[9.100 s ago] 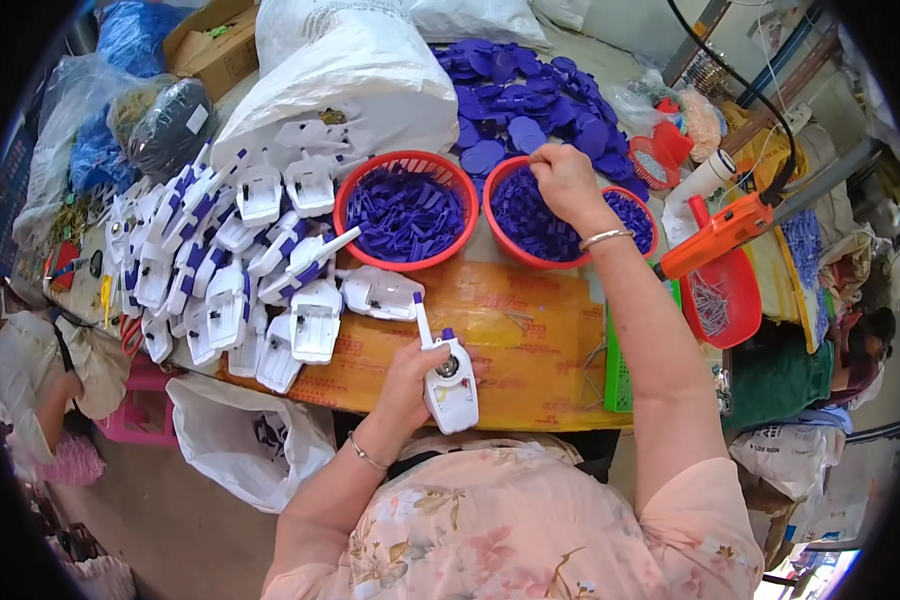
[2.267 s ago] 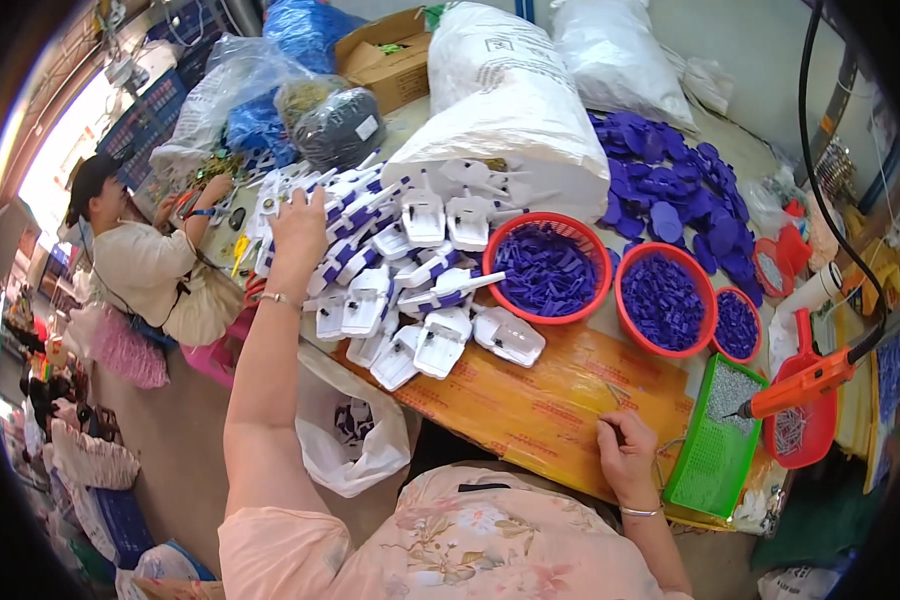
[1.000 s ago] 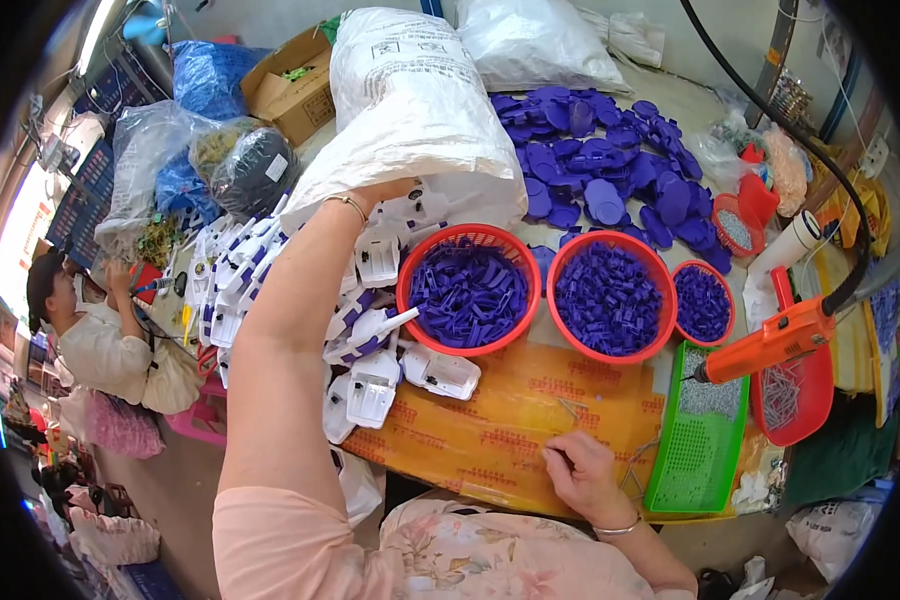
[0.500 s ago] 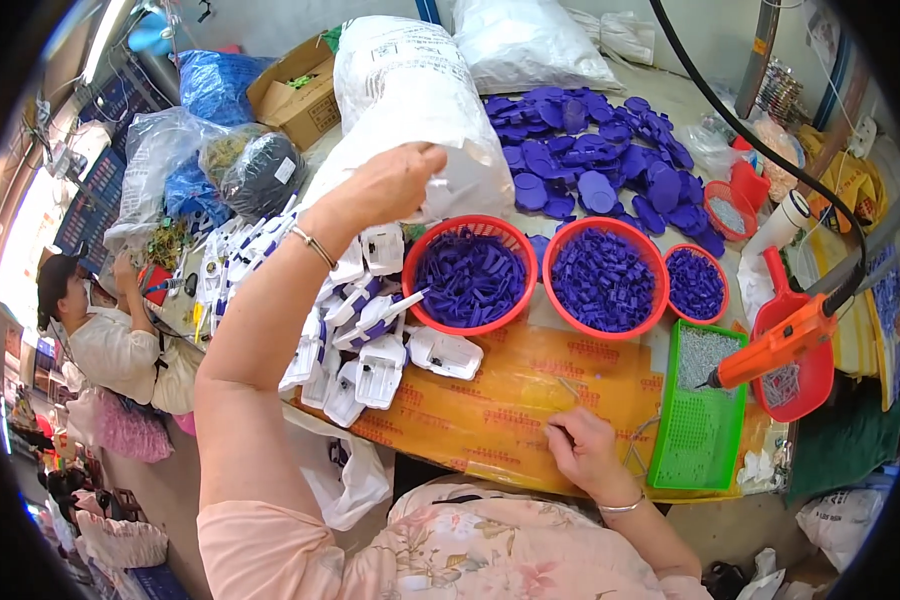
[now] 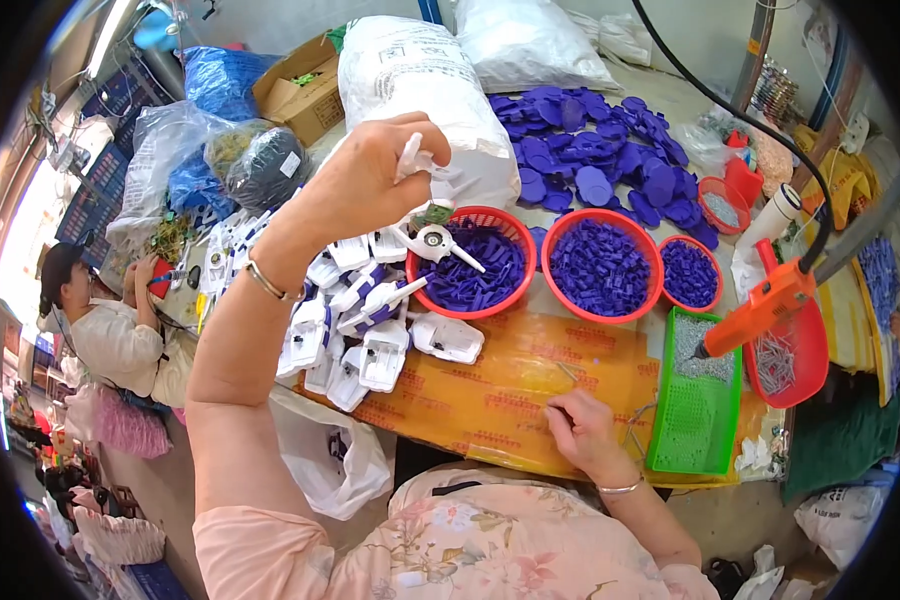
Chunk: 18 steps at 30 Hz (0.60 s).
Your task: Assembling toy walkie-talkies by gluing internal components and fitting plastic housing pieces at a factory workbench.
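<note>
My left hand (image 5: 375, 175) is raised in front of the open mouth of a large white sack (image 5: 410, 75). Its fingers are closed on a white plastic part (image 5: 433, 240) with thin arms, a round hub and a small green piece; the part hangs over the left red basket (image 5: 523, 290) of dark purple pieces. My right hand (image 5: 582, 425) rests on the table's front edge, fingers loosely curled and nothing visible in them. Below my left forearm lie several white plastic housings (image 5: 383, 357), some with purple parts.
Two more red baskets (image 5: 658, 300) hold purple pieces. Purple discs (image 5: 595, 185) are heaped behind them. An orange electric screwdriver (image 5: 760, 315) hangs over a green tray (image 5: 692, 430) of screws, beside a red scoop (image 5: 805, 365). A co-worker (image 5: 110, 330) sits at the left.
My left hand has come away from the sack's mouth with the white plastic part, which now shows below the fingers. My right hand has stayed on the table edge.
</note>
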### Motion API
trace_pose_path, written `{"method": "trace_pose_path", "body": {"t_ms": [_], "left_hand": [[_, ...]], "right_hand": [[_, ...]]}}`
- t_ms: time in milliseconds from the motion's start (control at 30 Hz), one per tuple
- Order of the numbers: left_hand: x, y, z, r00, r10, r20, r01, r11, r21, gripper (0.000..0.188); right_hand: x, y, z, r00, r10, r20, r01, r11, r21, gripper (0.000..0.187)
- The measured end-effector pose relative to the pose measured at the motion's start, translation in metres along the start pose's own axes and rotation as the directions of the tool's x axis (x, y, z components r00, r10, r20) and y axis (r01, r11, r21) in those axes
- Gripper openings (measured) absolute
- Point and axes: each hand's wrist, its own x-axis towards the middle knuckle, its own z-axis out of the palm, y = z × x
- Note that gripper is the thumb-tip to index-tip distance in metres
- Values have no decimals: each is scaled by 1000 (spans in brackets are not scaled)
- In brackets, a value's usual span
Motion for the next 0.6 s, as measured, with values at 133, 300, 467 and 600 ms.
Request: {"method": "trace_pose_path", "body": {"t_ms": [133, 300, 467, 600], "left_hand": [[-7, 32, 7, 995, -79, 54, 88, 980, -178, 20], [-25, 80, 19, 992, -92, 84, 122, 863, -490, 17], [-37, 95, 67, 964, -169, 206, 265, 518, -813, 16], [-56, 80, 125, 880, -289, 376, 414, 80, -907, 17]], "right_hand": [[2, -4, -6, 997, 58, -44, -57, 998, 31, 13], [0, -15, -14, 963, 267, -32, -227, 871, 435, 42], [6, -18, -22, 977, 169, 130, -213, 770, 601, 63], [-7, -13, -25, 974, 121, 189, -211, 786, 582, 46]]}}
